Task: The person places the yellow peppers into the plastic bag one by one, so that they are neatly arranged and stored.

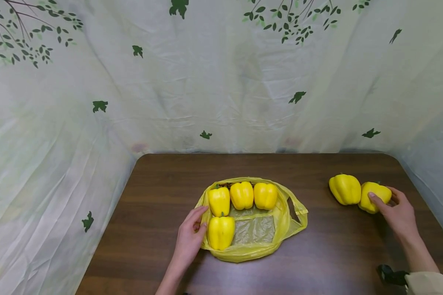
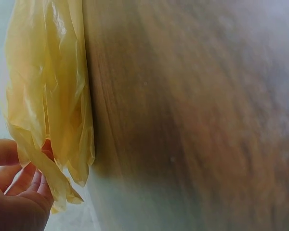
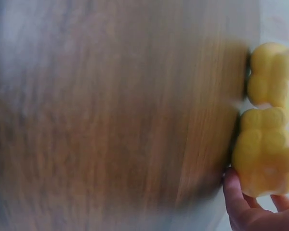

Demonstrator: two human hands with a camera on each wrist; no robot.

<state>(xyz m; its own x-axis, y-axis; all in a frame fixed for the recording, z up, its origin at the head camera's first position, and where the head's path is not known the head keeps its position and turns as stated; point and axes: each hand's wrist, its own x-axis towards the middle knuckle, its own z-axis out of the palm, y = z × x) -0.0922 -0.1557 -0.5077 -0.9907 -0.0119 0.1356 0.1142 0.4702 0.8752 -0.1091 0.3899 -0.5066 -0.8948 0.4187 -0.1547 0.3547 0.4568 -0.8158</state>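
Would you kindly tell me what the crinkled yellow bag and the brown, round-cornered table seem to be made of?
The crinkled yellow bag: probably thin, glossy plastic film, judging by its sharp creases and highlights. The brown, round-cornered table: wood or wood-look laminate with a soft sheen; grain streaks show, but leave which open.

The bag (image 1: 240, 255) looks like thin, translucent plastic, crinkled, with glossy streaks along its folds. The peppers inside it (image 1: 221, 233) are smooth with a waxy sheen, as are the pair right of the bag (image 1: 345, 189). Around the bag, the desk (image 1: 158, 200) shows smooth wood grain, softly shiny; beyond the bag hangs a creased, mostly matt sheet (image 1: 221, 86).
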